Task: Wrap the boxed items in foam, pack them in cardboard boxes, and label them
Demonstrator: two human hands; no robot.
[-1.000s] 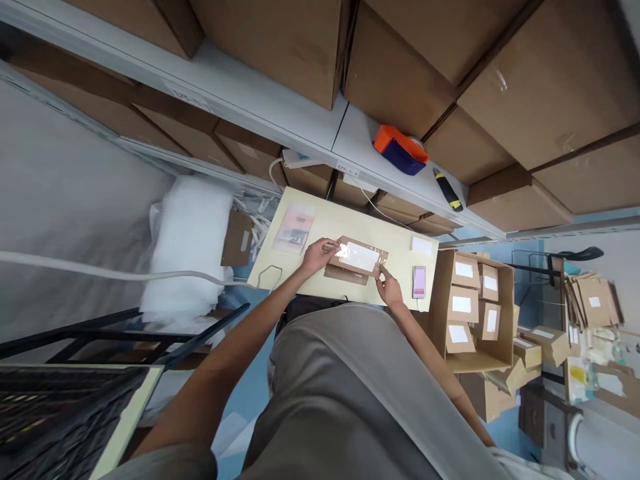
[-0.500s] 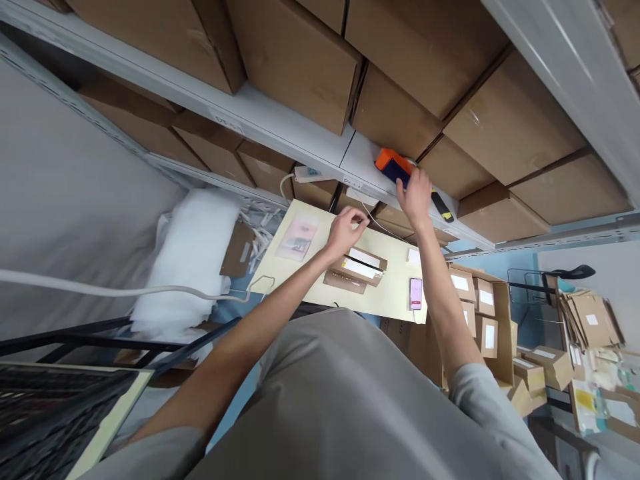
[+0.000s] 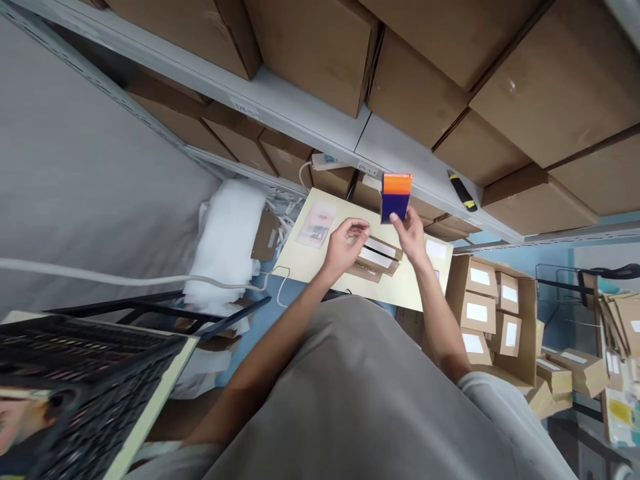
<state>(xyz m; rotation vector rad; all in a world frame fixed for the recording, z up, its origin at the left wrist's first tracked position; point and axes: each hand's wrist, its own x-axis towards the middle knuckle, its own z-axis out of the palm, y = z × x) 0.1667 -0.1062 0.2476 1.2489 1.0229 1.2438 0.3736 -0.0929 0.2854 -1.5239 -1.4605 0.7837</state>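
My right hand (image 3: 410, 235) grips the lower end of an orange and dark-blue thing (image 3: 396, 199), shaped like a flat block, and holds it up in front of the shelf edge. I cannot make out its exact kind. My left hand (image 3: 346, 245) hovers over the left end of a small cardboard box (image 3: 383, 257) with white labels and a dark band. Its thumb and fingers are curled together, and anything between them is hidden. The box lies on a pale yellow table (image 3: 295, 257).
A black and yellow utility knife (image 3: 463, 191) lies on the grey shelf (image 3: 400, 152), with large cartons behind it. An open carton (image 3: 531, 313) of small labelled boxes stands right of the table. White foam wrap (image 3: 225, 240) and a cable (image 3: 150, 277) are at the left.
My right hand has taken the orange and dark-blue thing off the shelf and brought it down and toward me. My left hand stays curled near the box. The view has shifted.
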